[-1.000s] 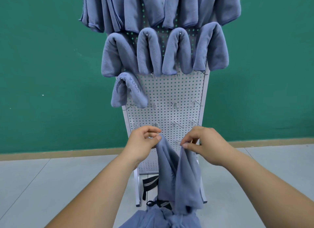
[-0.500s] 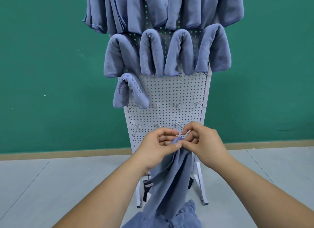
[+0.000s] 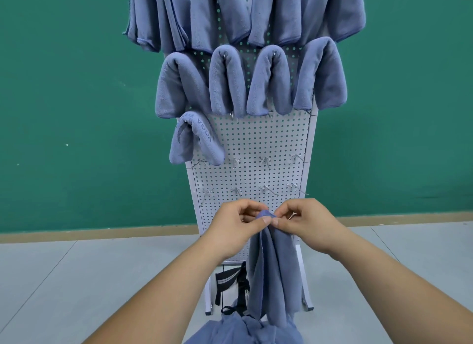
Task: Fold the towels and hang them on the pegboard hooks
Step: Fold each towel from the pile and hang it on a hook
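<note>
A blue-grey towel [image 3: 273,272] hangs down in front of the white pegboard [image 3: 256,144]. My left hand [image 3: 236,226] and my right hand [image 3: 304,224] pinch its top corners together, thumbs almost touching. Folded blue towels [image 3: 227,85] drape over hooks in the upper rows, and one more folded towel [image 3: 194,138] hangs at the left of the third row. Bare metal hooks [image 3: 265,162] stand in the rows below it. A heap of loose blue towels [image 3: 243,331] lies at the bottom edge of the view.
The pegboard stands on a white frame [image 3: 305,279] on a grey floor, against a green wall [image 3: 76,113]. A black strap or bag [image 3: 230,284] lies behind the frame's foot.
My hands came together from about a hand's width apart, bringing the towel's two top corners into one point. The towel now hangs narrower.
</note>
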A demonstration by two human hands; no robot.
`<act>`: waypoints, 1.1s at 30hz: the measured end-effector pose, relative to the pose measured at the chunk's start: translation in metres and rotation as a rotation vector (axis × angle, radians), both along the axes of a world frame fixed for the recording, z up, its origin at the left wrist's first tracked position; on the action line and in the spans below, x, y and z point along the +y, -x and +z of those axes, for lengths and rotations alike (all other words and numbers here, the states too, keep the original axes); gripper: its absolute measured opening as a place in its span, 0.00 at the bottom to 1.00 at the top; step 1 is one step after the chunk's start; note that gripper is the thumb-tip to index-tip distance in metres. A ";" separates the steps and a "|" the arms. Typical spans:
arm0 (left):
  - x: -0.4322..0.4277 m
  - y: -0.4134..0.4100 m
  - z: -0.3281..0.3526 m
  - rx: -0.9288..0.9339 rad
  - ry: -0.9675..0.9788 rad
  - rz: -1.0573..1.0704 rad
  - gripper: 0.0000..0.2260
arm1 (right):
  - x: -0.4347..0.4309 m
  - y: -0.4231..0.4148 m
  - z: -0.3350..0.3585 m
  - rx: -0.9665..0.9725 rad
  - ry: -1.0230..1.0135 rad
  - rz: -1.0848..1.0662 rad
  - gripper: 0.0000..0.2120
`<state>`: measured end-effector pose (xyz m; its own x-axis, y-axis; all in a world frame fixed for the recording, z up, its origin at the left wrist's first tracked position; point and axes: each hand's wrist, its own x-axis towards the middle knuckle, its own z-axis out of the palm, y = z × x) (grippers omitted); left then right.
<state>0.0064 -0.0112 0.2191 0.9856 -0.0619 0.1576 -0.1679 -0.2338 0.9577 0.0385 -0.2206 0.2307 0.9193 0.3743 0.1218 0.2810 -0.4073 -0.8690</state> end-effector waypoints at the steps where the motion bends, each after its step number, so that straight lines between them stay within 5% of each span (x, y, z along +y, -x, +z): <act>1: -0.001 0.000 0.000 -0.002 -0.012 0.003 0.07 | 0.001 0.000 0.000 -0.016 0.011 -0.005 0.06; 11: 0.017 -0.012 0.001 -0.144 -0.211 0.180 0.03 | -0.014 -0.012 -0.008 0.014 0.137 0.133 0.10; 20: 0.090 -0.030 -0.001 -0.239 -0.287 0.566 0.01 | -0.086 -0.036 -0.005 -0.210 0.768 -0.079 0.05; 28: 0.103 -0.025 -0.003 -0.211 -0.502 0.582 0.02 | -0.107 -0.043 -0.011 -0.512 0.870 -0.277 0.10; 33: 0.104 -0.022 -0.004 -0.193 -0.517 0.516 0.04 | -0.111 -0.048 -0.023 -0.371 0.802 -0.401 0.08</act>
<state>0.0287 0.0926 0.2146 0.8673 0.2875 0.4063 -0.0685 -0.7396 0.6696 0.0865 -0.3318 0.2074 0.9512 0.1394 0.2753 0.1924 -0.9655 -0.1756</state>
